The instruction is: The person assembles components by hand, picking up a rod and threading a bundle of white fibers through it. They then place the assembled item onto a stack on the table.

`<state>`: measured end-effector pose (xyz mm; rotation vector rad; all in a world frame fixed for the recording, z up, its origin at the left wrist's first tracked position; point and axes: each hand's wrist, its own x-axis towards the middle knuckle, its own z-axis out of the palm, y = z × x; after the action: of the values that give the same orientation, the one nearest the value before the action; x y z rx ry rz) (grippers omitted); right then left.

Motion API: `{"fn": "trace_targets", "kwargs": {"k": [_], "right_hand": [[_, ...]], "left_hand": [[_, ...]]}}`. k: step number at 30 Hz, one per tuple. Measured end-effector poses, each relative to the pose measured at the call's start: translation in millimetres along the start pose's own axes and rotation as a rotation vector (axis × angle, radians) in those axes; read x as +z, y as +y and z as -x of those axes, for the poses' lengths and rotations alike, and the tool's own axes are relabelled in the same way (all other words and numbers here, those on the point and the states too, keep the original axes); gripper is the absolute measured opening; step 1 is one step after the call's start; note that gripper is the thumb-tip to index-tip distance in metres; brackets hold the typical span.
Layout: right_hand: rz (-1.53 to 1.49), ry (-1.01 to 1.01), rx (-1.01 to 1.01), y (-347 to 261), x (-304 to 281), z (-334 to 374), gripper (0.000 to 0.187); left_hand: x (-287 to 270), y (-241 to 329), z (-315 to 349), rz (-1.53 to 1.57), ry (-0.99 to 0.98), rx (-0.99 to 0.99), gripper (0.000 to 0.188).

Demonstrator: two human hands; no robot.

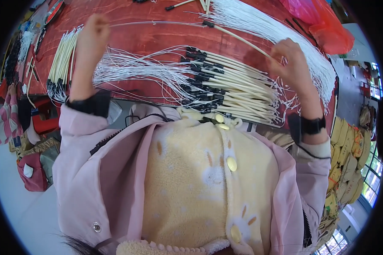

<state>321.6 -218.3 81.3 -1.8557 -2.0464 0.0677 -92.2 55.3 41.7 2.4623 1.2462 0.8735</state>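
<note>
My right hand, at the right over the red table, grips the bare end of a slim cream rod. The rod's black end points up and left. From that end a thin white wire runs left across the table to my left hand, whose fingers are pinched around it. A small bump shows midway along the wire. Below, between my hands, lies a pile of similar cream rods with black ends, their white wires trailing left. A smaller bundle of rods lies beside my left forearm.
A long sheaf of white wires spreads along the table's far right side. A pink-red plastic bag sits at the far right corner. Stuffed sacks are stacked at the right, and a red stool stands below the table's left edge.
</note>
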Motion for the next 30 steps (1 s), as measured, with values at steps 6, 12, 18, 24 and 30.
{"fn": "trace_targets", "kwargs": {"k": [6, 12, 18, 24, 30], "right_hand": [[-0.178, -0.166, 0.084, -36.0, -28.8, 65.5, 0.015], [-0.179, -0.113, 0.074, -43.6, -19.9, 61.5, 0.021], [-0.080, -0.030, 0.117, -5.8, 10.0, 30.4, 0.019], [-0.069, -0.048, 0.180, 0.0, 25.3, 34.6, 0.024], [-0.052, 0.008, 0.188, 29.7, 35.7, 40.0, 0.033]], "left_hand": [[-57.3, -94.5, 63.6, -0.335, -0.064, -0.284, 0.025], [-30.9, -40.7, 63.1, -0.597, -0.041, -0.062, 0.029], [78.2, 128.3, -7.1, 0.243, -0.333, 0.414, 0.028], [175.3, 191.1, -3.9, 0.162, -0.479, 0.701, 0.016], [167.2, 169.5, -3.4, 0.116, -0.522, 0.691, 0.011]]}}
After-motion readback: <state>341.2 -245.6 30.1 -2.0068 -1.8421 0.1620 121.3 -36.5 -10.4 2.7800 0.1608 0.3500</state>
